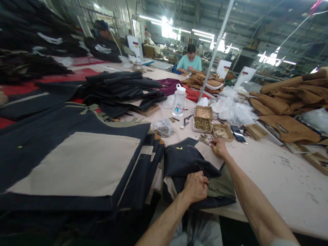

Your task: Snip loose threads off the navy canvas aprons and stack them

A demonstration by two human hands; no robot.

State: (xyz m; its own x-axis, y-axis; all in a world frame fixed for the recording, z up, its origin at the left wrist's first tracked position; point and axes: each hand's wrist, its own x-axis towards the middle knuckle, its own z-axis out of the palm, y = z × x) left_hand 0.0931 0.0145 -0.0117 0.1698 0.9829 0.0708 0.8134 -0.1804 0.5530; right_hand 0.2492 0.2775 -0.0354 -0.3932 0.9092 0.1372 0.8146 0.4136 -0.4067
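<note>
The folded dark garment [187,159] lies at the near edge of the table [266,177], right of a stack of dark garments [58,124]. Its near edge runs left to right; being about as deep as wide, it shows no definite long axis. The left hand [196,186] rests on its near part, fingers curled; whether cloth is pinched cannot be told. Right of this hand, an olive section [222,181] with a buckle [212,187] faces up. Farther, the beige panel [208,155] points its long axis from far left to near right. The right hand [219,147] is at its far right side, fingertips drawn together; any held part cannot be made out. Just beyond are loose metal fasteners [204,138], then an open box [222,132] and a bottle [178,102].
</note>
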